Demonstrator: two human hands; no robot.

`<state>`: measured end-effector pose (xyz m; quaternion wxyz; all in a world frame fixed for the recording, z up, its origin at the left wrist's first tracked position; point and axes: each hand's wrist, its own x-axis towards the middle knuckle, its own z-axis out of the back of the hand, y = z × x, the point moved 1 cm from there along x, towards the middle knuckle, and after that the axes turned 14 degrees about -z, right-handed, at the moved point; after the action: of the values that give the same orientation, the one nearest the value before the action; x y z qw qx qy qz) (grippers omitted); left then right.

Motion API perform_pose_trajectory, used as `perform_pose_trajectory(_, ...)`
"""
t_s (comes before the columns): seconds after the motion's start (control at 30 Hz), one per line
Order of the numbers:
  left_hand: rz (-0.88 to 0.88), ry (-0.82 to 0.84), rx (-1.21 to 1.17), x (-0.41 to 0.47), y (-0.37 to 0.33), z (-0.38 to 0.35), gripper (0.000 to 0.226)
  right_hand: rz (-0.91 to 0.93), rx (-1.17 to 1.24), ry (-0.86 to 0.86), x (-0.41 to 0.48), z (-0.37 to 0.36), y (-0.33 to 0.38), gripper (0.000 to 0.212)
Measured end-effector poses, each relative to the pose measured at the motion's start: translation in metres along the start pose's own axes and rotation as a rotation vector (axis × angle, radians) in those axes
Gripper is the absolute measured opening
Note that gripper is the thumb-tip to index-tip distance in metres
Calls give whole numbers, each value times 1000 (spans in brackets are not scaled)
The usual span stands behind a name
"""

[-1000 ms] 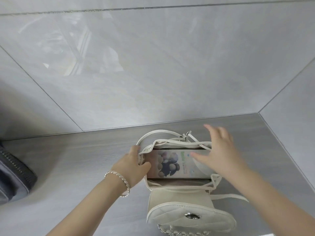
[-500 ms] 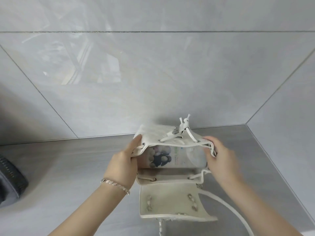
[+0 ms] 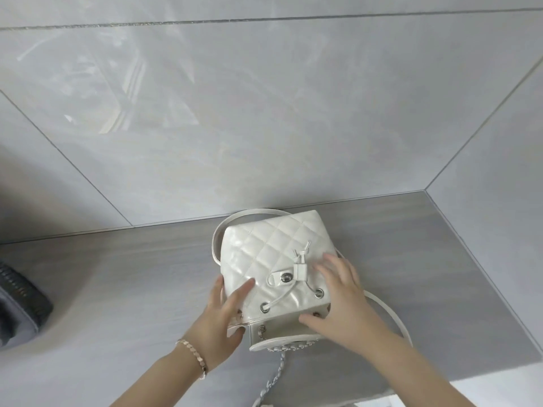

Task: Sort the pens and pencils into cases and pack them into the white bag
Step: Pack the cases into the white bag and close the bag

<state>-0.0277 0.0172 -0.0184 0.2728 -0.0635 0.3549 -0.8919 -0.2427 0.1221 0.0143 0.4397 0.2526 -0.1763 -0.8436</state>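
**Desk:** Where is the bag sitting?

**Operator:** I'm seeing the white bag (image 3: 273, 254) lying in the lower middle of the frame on the grey counter (image 3: 117, 289). Its quilted front is facing up at the camera and its far end is sitting close to the tiled wall (image 3: 264, 127). The flap (image 3: 282, 329) is hanging open toward the bottom edge, with the chain strap (image 3: 274, 368) trailing below it.

**Desk:** And the hands?

**Operator:** The left hand (image 3: 220, 318), which is wearing a bracelet (image 3: 192, 355), is resting on the bag's lower left corner. Its fingers are lying stretched out against the quilting, not clenched. The right hand (image 3: 343, 301) is lying spread across the right side of the front, beside the drawstring (image 3: 282, 298). Its fingers are fanning out straight and loose, and its thumb is pressing on the inside of the flap.

**Desk:** Are the cases showing?

**Operator:** I'm not able to tell, because the bag's mouth is turning away from me.

**Desk:** Anything else?

**Operator:** A dark grey bag (image 3: 20, 306) is sitting at the left edge of the frame, well apart from the white one.
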Motion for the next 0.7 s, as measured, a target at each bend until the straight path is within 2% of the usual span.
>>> perform_pose_trajectory(0.07, 1, 21, 5, 2, -2, 5, 103, -45, 71, -73, 0, -7, 12, 53)
perform_pose_trajectory(0.2, -27, 4, -1, 3, 1, 9, 96, -98, 152, -256, 7, -21, 30, 44)
perform_pose_trajectory(0.27, -36, 12, -35, 2, 3, 13, 93, -53, 311, -276, 2, -24, 38, 23)
perform_pose_trajectory(0.33, -41, 37, -64, 3, 4, 21, 91, -29, 543, -170, -12, -24, 41, 11)
perform_pose_trajectory(0.4, -48, 90, -59, 7, 2, 36, 89, -35, 751, 77, -23, -23, 42, 15)
perform_pose_trajectory(0.47, -135, 218, 114, 18, -2, 58, 85, -55, 926, 197, -27, -21, 44, 24)
perform_pose_trajectory(0.5, -196, 304, 258, 26, -7, 69, 88, -74, 1028, 215, -26, -19, 46, 22)
perform_pose_trajectory(0.6, -392, 566, 650, 69, -33, 89, 108, -51, 1178, 198, -23, -13, 55, 13)
perform_pose_trajectory(0.67, -508, 739, 809, 99, -56, 86, 125, -19, 1190, 153, -21, -7, 61, 28)
perform_pose_trajectory(0.7, -569, 810, 843, 111, -67, 82, 132, -16, 1192, 119, -20, -4, 62, 29)
